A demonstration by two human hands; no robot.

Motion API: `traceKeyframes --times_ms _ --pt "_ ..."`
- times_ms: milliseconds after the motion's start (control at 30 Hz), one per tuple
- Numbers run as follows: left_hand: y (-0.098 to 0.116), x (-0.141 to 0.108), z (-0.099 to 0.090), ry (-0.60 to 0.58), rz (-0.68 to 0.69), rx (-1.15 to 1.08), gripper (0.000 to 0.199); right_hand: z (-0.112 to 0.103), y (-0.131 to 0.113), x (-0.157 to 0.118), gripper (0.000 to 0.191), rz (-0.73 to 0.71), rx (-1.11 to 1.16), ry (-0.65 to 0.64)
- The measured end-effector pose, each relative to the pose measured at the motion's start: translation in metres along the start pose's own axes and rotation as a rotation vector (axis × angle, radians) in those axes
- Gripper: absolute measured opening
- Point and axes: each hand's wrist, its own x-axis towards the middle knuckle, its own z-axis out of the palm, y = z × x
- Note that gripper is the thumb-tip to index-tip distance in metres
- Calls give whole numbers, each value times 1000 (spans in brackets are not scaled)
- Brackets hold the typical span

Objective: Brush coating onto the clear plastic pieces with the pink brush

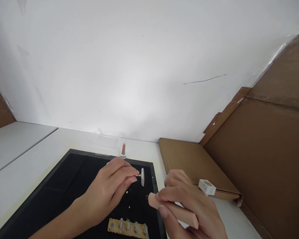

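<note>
My left hand point(112, 186), fingers pinched, holds a thin metal stem topped by a pale, translucent false nail tip point(142, 177). To its right, my right hand point(189, 205) is wrapped round a pale pink cylinder point(174, 210). A small wispy bit, perhaps bristles, shows at the cylinder's left end, pointing at the nail tip but apart from it. Below the hands lies a yellowish strip point(126, 229) with several clear nail tips standing on it. Beside my right hand is a white square block point(207, 187) with a recess in its top.
A black mat point(62, 179) lies on the white table point(22, 149). At its far edge stands a pink-topped piece point(124, 148) with a white square base. A flat cardboard box point(186, 159) sits at the right, near a brown cardboard wall point(269, 142). A white wall point(129, 66) rises behind.
</note>
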Motion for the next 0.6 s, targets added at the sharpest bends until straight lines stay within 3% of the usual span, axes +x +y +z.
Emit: traceKeyframes --times_ms 167,433,600 --pt "-1 1 -1 5 39 7 18 0 4 -5 23 16 11 99" --pt "-2 -1 0 46 51 35 18 3 3 -4 22 -9 6 -41" --pt "-1 1 -2 60 68 66 19 2 7 -8 25 23 77 71"
